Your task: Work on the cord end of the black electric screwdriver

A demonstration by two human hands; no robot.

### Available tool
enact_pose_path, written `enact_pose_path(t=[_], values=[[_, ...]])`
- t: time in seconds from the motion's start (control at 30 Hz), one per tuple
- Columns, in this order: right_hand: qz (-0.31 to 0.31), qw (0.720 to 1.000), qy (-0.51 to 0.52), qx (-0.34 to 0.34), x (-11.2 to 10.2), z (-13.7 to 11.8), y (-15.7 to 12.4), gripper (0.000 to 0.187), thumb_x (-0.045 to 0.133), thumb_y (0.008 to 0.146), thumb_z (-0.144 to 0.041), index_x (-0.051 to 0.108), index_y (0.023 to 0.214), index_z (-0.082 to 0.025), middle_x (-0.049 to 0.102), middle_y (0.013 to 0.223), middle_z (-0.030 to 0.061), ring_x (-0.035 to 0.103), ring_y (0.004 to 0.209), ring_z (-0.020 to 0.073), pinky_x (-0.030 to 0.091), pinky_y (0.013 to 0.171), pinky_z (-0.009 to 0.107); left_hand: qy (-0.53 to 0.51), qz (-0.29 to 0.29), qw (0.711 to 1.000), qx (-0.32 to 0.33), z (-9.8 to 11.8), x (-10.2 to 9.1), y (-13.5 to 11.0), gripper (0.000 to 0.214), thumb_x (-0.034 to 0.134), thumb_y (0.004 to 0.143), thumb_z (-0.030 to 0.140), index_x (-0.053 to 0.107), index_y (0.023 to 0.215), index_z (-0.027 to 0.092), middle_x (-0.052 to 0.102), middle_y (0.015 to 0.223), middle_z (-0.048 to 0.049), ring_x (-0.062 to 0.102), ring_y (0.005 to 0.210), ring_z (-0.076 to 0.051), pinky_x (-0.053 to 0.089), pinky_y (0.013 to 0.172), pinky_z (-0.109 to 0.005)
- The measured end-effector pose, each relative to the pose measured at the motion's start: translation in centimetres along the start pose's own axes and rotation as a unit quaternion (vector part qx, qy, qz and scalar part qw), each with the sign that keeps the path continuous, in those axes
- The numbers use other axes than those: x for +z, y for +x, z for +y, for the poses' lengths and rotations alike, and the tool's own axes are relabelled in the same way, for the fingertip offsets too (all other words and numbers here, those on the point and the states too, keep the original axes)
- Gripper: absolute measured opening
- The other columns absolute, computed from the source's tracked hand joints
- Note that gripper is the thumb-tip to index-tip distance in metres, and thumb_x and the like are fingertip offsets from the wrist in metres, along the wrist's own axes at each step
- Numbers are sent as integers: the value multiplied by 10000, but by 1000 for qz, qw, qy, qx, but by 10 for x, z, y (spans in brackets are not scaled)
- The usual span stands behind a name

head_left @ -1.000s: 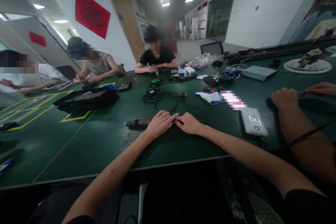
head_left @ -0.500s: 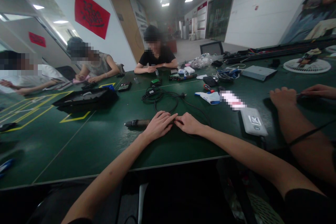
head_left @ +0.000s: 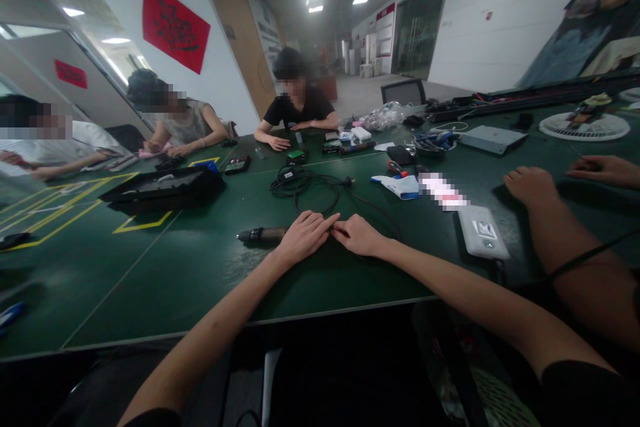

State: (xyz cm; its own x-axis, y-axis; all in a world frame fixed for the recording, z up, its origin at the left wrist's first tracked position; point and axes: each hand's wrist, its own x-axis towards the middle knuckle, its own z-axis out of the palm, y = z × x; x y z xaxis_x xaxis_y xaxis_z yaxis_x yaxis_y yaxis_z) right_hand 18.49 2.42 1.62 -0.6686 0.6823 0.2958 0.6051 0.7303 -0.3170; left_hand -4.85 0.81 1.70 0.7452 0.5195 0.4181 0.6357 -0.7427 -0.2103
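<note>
An electric screwdriver point(head_left: 260, 235) lies on the green table with its dark tip pointing left. My left hand point(head_left: 306, 237) is laid over its body, fingers wrapped around the far side and the index finger stretched toward the tail. Against that tail end, my right hand point(head_left: 356, 235) is closed in a pinch, its fingertips meeting those of the left. A black cable point(head_left: 373, 210) curves round and passes under my right hand, where its end appears to be pinched; the exact join is covered by the fingers.
Beyond my hands lies a coiled black cable point(head_left: 300, 183). A black tray point(head_left: 163, 188) stands to the left. On the right are a white device point(head_left: 483, 232), a blue-white packet point(head_left: 400, 185) and a co-worker's hands point(head_left: 533, 185). Several people sit around the table.
My hands have barely moved, still at the screwdriver's tail. The person opposite has lowered a hand to the table. The co-worker's hands at right have shifted slightly left.
</note>
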Motion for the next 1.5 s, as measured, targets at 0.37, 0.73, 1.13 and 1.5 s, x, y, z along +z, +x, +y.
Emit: enact_pose_path(t=[0.37,0.73,1.13,1.5], values=[[-8,1000,1,18,-4,-4,0,273,542,1060,-305,776,1049,-165,784,909,76,677,757,172,405,737,262,6,2,1000,2,-1,0,-1,583,493,1062,279,346,1622,209,702,1179,-89,612,1216,-251,431,1127,-454],[-11,1000,2,16,-4,-4,0,286,535,1063,-309,779,1076,-161,789,930,79,681,761,169,429,760,261,20,11,1000,13,-3,3,-2,595,510,1066,310,342,1629,213,713,1196,-91,612,1227,-254,426,1146,-463],[-7,1000,-23,10,-1,-2,1,286,524,1066,-309,764,1024,-161,777,886,77,669,742,175,386,717,269,-2,13,1000,7,-2,3,-1,633,499,1050,273,298,1647,208,693,1231,-102,611,1227,-248,434,1141,-458],[-4,1000,-15,4,-1,-2,1,291,527,1069,-312,769,1049,-151,780,902,85,672,739,169,398,731,266,-10,9,1000,18,0,1,-1,613,464,1062,233,286,1648,209,686,1242,-99,611,1234,-242,443,1138,-445]])
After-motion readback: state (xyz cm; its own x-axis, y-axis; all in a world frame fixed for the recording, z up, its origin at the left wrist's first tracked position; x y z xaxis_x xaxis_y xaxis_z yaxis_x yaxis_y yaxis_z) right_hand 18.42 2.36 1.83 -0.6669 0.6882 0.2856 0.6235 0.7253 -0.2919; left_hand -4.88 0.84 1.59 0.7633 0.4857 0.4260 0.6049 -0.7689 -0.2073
